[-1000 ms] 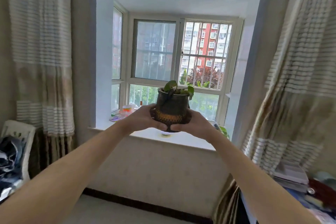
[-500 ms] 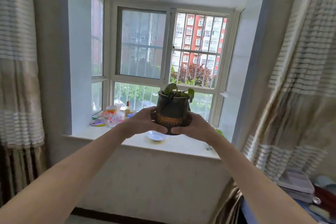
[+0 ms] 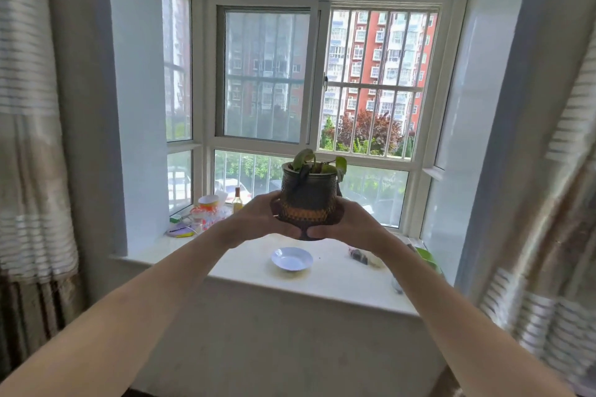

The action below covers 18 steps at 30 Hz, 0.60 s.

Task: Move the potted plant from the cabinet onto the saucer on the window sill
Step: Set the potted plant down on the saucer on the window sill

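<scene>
Both hands, left (image 3: 258,219) and right (image 3: 353,226), clasp the pot (image 3: 309,195) mid-frame; the window has drawn nearer, so the saucer (image 3: 292,258) now sits exposed just below, ready for lowering.

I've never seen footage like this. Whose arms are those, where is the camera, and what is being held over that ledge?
There is no machine here: a person wears a wide-angle camera on the head, so you look forward and down along their own two bare arms. The left hand and right hand together cup a dark potted plant with a few green leaves, held in the air in front of a bay window. Below it runs a white window sill. On the sill sits an empty white saucer, apart from the pot. At the sill's left end stand a small bottle and some colourful clutter; small items at the right end are too blurred to name.
</scene>
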Each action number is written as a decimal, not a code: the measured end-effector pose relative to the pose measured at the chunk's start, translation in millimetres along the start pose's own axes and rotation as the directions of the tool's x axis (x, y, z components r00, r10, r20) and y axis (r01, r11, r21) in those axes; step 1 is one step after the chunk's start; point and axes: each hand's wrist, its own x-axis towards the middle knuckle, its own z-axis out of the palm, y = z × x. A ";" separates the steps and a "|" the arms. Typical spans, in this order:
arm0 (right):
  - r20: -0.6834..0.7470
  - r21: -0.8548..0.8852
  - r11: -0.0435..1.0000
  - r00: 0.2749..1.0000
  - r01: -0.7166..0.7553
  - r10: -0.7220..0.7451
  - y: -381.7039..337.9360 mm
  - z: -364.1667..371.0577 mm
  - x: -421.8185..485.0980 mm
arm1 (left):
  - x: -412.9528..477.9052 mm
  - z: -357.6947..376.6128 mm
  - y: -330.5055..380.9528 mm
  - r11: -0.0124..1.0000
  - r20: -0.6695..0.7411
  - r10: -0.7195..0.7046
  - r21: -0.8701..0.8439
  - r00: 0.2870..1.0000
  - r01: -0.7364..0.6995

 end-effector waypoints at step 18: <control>-0.096 -0.051 0.998 0.995 -0.029 0.024 92.5 22.9 184.1 | 181.1 -72.5 -113.3 0.998 0.076 0.057 0.020 0.995 -0.059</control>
